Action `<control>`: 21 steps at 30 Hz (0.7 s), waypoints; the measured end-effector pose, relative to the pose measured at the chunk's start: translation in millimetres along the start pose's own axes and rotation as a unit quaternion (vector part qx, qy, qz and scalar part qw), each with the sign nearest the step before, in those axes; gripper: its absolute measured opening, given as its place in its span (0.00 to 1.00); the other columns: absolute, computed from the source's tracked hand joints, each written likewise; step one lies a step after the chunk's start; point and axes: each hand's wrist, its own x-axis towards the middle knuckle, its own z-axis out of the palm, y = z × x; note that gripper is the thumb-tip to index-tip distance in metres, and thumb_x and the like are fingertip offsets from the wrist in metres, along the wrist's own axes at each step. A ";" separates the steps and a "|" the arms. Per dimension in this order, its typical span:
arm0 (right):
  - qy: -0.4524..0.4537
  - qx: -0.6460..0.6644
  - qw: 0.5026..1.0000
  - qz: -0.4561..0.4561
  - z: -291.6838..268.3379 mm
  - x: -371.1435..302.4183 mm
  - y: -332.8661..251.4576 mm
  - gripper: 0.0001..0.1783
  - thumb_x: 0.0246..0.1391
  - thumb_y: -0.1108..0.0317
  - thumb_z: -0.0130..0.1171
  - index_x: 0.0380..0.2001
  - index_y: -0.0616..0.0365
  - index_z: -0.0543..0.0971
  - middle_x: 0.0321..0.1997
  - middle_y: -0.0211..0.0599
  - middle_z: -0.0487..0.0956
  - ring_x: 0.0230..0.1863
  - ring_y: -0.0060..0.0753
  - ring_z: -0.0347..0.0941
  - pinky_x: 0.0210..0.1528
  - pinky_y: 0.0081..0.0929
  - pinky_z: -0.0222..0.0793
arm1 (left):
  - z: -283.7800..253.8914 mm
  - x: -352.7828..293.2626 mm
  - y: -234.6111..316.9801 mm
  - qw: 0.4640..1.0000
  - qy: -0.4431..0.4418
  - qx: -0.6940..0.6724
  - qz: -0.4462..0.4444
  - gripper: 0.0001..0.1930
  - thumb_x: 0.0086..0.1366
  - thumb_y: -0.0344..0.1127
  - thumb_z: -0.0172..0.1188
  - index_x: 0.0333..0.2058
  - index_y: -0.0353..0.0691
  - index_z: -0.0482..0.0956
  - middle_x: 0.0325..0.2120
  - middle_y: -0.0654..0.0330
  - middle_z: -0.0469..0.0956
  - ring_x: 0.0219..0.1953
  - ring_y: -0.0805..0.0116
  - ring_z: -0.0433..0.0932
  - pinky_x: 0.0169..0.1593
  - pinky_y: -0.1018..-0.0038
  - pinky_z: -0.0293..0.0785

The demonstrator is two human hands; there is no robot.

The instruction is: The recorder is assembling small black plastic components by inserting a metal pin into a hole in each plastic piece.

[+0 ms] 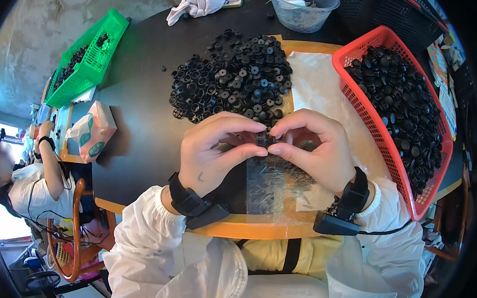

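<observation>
Between both hands, over the near part of the table, is a small round black plastic part [261, 139]. My left hand [215, 146] pinches it from the left with thumb and forefinger. On the other side my right hand [314, 147] closes thumb and forefinger at its right edge; what exactly sits between those fingertips is too small to tell. Just beyond the hands lies a heap of black plastic caps and rings [229, 78]. Below them, many thin metal pins [284, 187] are scattered on a clear plastic sheet.
To the right stands a red basket [369, 120] full of round black caps. A clear plastic tub [307, 20] and a pink cloth [202, 2] lie at the back. At left are a tissue pack [96, 130], a green basket [84, 76] with black parts, and a seated person [38, 183].
</observation>
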 end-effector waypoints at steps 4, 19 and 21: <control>0.011 0.013 1.000 0.011 2.3 -1.5 0.4 0.12 0.46 0.77 0.68 0.36 0.60 0.80 0.36 0.30 0.80 0.31 0.16 0.75 0.33 0.15 0.71 | 0.7 -0.3 0.5 1.000 -0.003 -0.005 -0.004 0.16 0.53 0.22 0.68 0.42 0.34 0.81 0.37 0.56 0.79 0.35 0.71 0.81 0.38 0.78 0.80; 0.002 0.035 0.999 0.026 1.8 -3.0 0.4 0.12 0.47 0.78 0.67 0.37 0.60 0.79 0.36 0.30 0.79 0.32 0.16 0.75 0.35 0.15 0.71 | 1.1 0.7 0.0 1.000 -0.010 0.008 0.019 0.16 0.53 0.23 0.69 0.42 0.34 0.81 0.36 0.56 0.80 0.33 0.72 0.81 0.37 0.78 0.80; 0.028 0.085 0.995 0.039 3.9 -3.5 0.8 0.12 0.47 0.77 0.68 0.36 0.61 0.79 0.36 0.31 0.79 0.33 0.17 0.75 0.36 0.16 0.71 | 2.8 -0.3 -0.6 1.000 -0.008 0.000 0.026 0.16 0.53 0.23 0.68 0.42 0.33 0.81 0.36 0.55 0.80 0.33 0.71 0.81 0.37 0.78 0.79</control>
